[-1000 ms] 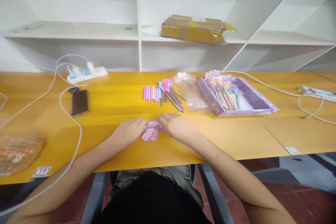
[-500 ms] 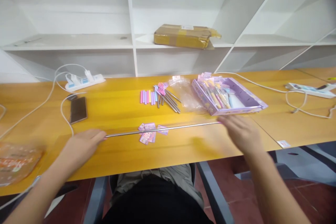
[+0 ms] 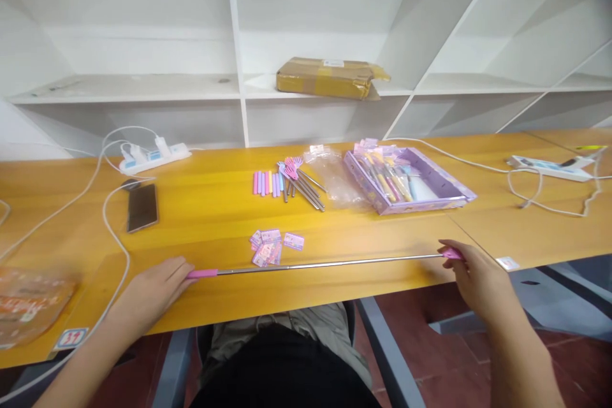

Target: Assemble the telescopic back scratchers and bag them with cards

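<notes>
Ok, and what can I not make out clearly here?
All in the head view:
- Cards: print too small to read.
- Rod: its right pink end is partly hidden by the right hand.
- Box: contents hidden by its cardboard.
- Orange pack: cut off by the left edge.

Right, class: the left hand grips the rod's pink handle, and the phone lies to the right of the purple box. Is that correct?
Not quite: the head view shows the phone left of the purple box.
</notes>
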`<state>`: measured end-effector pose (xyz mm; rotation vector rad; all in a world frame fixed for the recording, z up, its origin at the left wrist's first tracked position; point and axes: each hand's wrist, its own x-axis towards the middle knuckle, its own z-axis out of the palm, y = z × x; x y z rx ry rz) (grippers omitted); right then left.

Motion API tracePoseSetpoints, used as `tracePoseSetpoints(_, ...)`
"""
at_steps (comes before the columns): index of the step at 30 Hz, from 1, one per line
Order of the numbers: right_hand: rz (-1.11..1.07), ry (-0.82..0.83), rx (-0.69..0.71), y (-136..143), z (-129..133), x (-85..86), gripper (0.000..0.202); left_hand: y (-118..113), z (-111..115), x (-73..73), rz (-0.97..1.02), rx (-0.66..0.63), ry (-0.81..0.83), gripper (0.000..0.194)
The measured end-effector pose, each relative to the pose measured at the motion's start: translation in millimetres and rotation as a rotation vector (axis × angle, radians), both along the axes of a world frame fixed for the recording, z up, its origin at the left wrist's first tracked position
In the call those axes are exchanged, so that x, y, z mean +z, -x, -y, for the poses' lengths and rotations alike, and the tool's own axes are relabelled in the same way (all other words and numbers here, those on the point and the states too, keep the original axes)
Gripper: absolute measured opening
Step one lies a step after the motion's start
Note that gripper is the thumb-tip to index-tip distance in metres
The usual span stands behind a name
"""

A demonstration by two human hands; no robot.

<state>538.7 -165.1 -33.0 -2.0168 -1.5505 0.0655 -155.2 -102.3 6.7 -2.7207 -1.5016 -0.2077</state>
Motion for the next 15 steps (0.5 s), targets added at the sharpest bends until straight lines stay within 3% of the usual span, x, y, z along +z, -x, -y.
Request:
tracePoseSetpoints(4,-0.025,0.066,-0.145,0.6,-2.1,-1.1,0.032,0.6,3.1,-10.2,-0.006,0.030,-0.021,0.046)
tracePoseSetpoints(12,0.025,0.003,-0.139,-5.3,-22.5,-20.2,0.035,5.5,-3.7,-9.4,0.010,0.023,-0.063,0.045)
tracePoseSetpoints(15,0.149,0.101,-0.114,28.0,-40.7,-16.1,0.033,-19.9,-7.9,-5.0,0.058,-0.070,0.008,0.039)
